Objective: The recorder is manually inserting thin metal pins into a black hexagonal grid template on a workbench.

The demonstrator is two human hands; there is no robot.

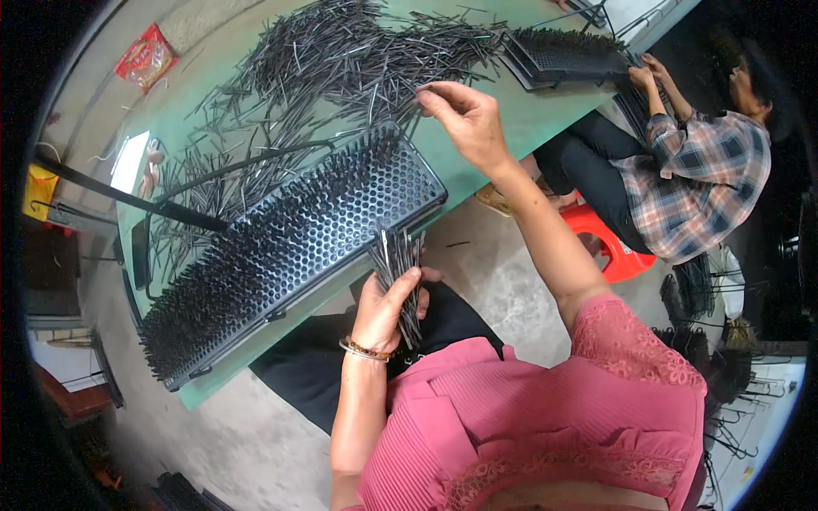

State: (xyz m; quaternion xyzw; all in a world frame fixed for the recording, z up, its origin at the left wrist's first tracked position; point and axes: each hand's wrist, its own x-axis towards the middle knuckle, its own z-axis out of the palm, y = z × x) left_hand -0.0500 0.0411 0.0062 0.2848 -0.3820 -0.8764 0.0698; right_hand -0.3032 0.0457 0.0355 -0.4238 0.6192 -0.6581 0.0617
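Observation:
My left hand (pixel 388 308), a beaded bracelet at its wrist, is closed around a bundle of thin dark strips (pixel 397 266) in front of my lap. Past the right end of the perforated tray, my right hand (pixel 467 123) is raised with its thumb and fingertips pinched together. A thin dark strip (pixel 415 126) seems to hang from that pinch, partly lost against the pile. The long black perforated tray (pixel 362 213) lies slanted along the table edge. Short dark pieces stand upright in many of its holes, densest at the left; holes along the near right side show bare.
A large heap of loose dark strips (pixel 341 60) covers the far part of the green glass table (pixel 473 162). A black bar (pixel 183 213) crosses the tray's left side. At right, a person in a plaid shirt (pixel 699 179) sits by a second tray (pixel 567 60) and a red stool (pixel 609 251).

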